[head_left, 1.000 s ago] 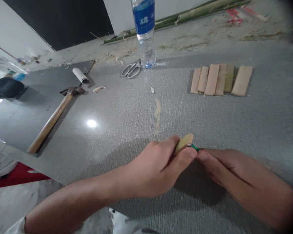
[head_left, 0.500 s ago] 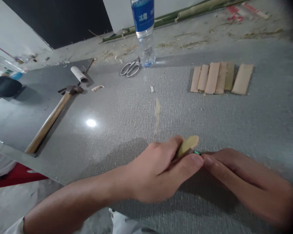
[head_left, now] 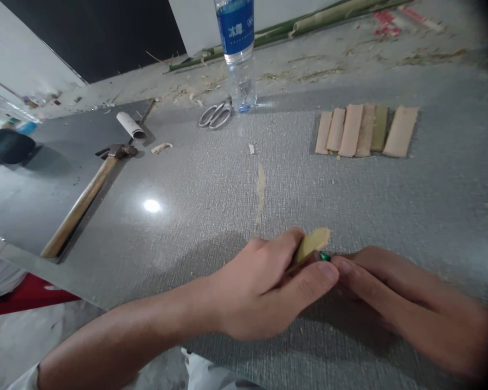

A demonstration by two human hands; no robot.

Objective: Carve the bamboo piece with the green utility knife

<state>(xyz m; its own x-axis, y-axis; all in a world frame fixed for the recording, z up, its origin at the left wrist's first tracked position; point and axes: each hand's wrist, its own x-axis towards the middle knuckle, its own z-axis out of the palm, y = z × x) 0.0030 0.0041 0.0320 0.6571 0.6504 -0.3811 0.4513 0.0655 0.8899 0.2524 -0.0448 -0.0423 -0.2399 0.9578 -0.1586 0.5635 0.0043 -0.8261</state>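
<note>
My left hand (head_left: pixel 268 281) is closed around a yellow-green bamboo piece (head_left: pixel 314 242), whose rounded end sticks out past the fingers. Close against it, my right hand (head_left: pixel 374 276) pinches a small tool with a green part (head_left: pixel 325 257); the rest of that tool is hidden by the fingers. The tool's tip lies at the edge of the bamboo piece, near my left thumb. Both hands are low over the grey textured table (head_left: pixel 195 189).
Several flat bamboo strips (head_left: pixel 352 130) lie at the back right. A water bottle (head_left: pixel 241 59) stands at the back beside scissors (head_left: pixel 215 115). To the left are a hammer (head_left: pixel 83 206), a white tube (head_left: pixel 130 125) and a dark object (head_left: pixel 8 146). Bamboo poles (head_left: pixel 329 19) lie behind.
The green part of the tool has tilted slightly at the edge of the bamboo piece. Both hands keep their hold and have barely moved.
</note>
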